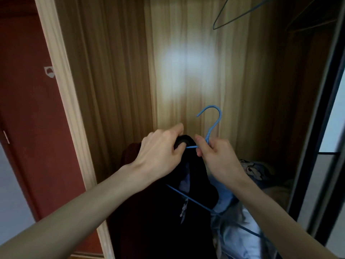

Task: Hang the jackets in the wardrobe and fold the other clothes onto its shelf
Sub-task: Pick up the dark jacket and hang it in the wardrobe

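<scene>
A dark jacket [149, 212] hangs in front of me inside the open wardrobe, with its collar up between my hands. My left hand [160, 152] grips the collar of the jacket. My right hand [214, 156] pinches the neck of a blue wire hanger [212, 124], just below its hook. The hook points up and to the left. The hanger's lower bar [188, 199] shows across the jacket's front, and part of the hanger is hidden inside the fabric.
Another blue hanger [229, 15] hangs at the top right of the wardrobe. A pile of light blue and patterned clothes [248, 184] lies on the wardrobe floor at the right. A red door [28, 109] stands to the left, a dark sliding door frame [321, 146] to the right.
</scene>
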Action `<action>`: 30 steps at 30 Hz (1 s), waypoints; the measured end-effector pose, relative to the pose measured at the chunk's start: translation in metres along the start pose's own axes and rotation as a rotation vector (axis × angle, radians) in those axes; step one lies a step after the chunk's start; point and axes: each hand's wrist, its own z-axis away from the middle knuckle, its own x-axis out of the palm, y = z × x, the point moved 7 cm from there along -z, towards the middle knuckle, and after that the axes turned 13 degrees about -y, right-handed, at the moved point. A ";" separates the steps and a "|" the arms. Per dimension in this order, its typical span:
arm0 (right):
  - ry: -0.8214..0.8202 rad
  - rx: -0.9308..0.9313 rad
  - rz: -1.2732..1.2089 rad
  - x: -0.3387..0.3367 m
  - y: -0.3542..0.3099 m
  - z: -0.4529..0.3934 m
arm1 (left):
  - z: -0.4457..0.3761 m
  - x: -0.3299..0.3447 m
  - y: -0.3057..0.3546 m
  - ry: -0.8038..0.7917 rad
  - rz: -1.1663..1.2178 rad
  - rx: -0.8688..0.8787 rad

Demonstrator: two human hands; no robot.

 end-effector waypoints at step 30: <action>0.445 -0.809 0.520 0.013 0.030 0.108 | 0.010 0.034 -0.015 -0.134 -0.234 0.028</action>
